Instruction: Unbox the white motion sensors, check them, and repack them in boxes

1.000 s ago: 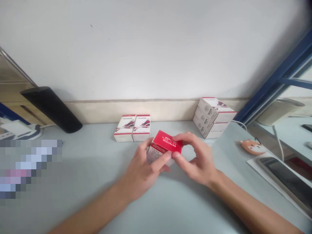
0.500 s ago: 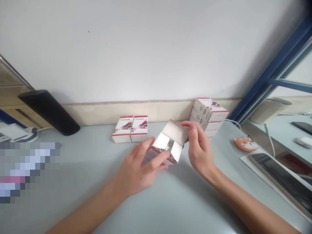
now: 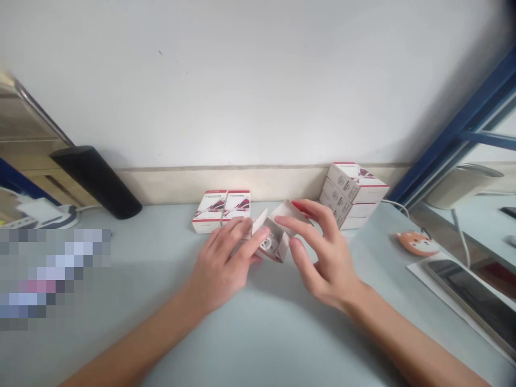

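A small white-and-red cardboard box is tilted in front of me with its lid and side flaps raised. My left hand grips its left side, the thumb and fingers around it. Inside lies a whitish item that I cannot make out fully. My right hand is at the box's right, fingers spread, the index finger over the raised lid flap and the thumb near the right side flap. Nothing is gripped in that hand.
Two similar boxes lie side by side by the wall, with a stack of boxes at back right. A black cylinder leans at left. At right are a dog-face pouch and a phone-like device on white paper.
The box's red lid was closed, then my right hand swung it up. Now the side flaps stand apart, the contents show, and my right fingers have spread beside the opening.
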`<control>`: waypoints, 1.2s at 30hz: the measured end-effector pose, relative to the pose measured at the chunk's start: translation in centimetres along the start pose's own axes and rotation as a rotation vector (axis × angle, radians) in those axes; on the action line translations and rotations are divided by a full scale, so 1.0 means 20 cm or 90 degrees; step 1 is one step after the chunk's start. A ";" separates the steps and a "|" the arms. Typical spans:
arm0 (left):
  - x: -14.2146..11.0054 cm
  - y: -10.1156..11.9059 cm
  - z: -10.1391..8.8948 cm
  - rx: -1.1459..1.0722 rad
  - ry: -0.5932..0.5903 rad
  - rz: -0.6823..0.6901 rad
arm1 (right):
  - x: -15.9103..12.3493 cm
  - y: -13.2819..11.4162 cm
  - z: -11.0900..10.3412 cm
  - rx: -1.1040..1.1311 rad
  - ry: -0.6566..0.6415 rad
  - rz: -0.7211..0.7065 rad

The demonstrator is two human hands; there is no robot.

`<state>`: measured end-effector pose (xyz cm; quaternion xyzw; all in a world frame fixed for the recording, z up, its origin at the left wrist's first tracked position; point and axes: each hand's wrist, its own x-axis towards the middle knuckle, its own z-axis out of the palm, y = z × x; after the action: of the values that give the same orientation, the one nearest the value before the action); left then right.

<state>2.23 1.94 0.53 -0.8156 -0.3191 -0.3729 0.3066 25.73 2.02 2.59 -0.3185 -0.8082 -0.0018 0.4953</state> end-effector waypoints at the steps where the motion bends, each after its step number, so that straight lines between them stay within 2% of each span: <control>1: -0.01 -0.01 0.00 0.007 -0.001 0.000 | 0.00 0.00 0.00 0.000 -0.018 0.010; 4: -0.03 -0.03 0.01 0.002 -0.008 0.017 | -0.01 0.02 0.00 0.001 -0.068 0.036; 9: -0.05 -0.04 0.02 -0.016 -0.023 0.022 | 0.00 0.05 0.01 -0.007 -0.068 0.070; 15: -0.03 -0.04 0.02 0.014 0.005 -0.002 | 0.00 0.09 0.03 -0.010 -0.135 0.005; 17: -0.02 -0.05 0.02 0.020 0.004 -0.002 | -0.01 0.10 0.04 -0.007 -0.119 0.008; 22: -0.03 -0.04 0.02 0.024 -0.020 -0.020 | -0.01 0.06 0.05 0.044 -0.085 0.081; 26: -0.04 -0.05 0.04 0.026 -0.032 -0.067 | 0.03 0.05 0.00 0.016 0.079 0.091; 28: -0.05 -0.05 0.04 0.023 -0.031 -0.075 | 0.04 0.08 -0.01 -0.038 0.132 0.148; 30: -0.05 -0.05 0.05 0.029 -0.034 -0.069 | 0.03 0.14 -0.01 -0.083 0.103 0.245; 32: -0.05 -0.05 0.05 0.041 -0.037 -0.063 | 0.01 0.21 0.01 -0.111 0.027 0.335; 34: -0.04 -0.05 0.05 0.051 -0.049 -0.064 | -0.02 0.26 0.04 -0.115 -0.040 0.389; 36: -0.04 -0.05 0.05 0.052 -0.061 -0.070 | -0.05 0.29 0.07 -0.114 -0.094 0.402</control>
<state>1.55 3.16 -0.37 -0.8006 -0.3927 -0.3359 0.3033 27.96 6.64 -0.78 -0.5946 -0.7002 0.1038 0.3814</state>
